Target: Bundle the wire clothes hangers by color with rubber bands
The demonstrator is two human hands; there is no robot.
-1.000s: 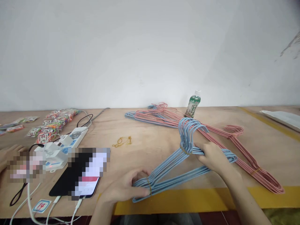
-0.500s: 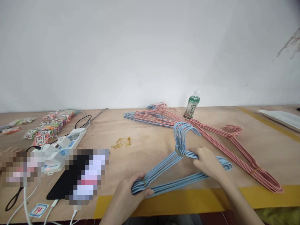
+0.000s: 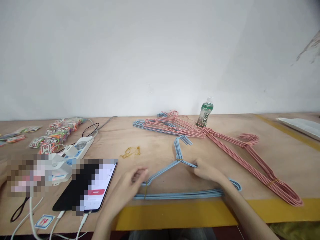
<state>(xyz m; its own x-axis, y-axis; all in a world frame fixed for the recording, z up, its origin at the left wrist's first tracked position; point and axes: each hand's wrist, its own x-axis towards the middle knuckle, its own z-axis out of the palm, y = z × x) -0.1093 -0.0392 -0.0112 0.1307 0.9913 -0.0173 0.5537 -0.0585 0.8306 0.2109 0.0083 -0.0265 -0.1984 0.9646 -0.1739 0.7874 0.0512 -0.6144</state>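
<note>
A bundle of light blue wire hangers lies on the table in front of me, hooks pointing away. One yellow rubber band crosses its left end and another rubber band wraps the base of the hooks. With fingers curled in, my left hand is over the bundle's left end, which it partly hides; what its fingers hold is not visible. My right hand is closed on the right shoulder of the hangers, close to the hooks, and its forearm covers part of the bundle's right side.
Pink hangers lie to the right, and mixed pink and blue hangers behind. A bottle stands near the wall. Loose rubber bands, a phone, a power strip with cables and small packets are leftward. A white tray sits far right.
The blue bundle has gone from tilted up to lying flatter, its hooks shifting left and down. My left hand has moved up and left from its grip around the bundle's end.
</note>
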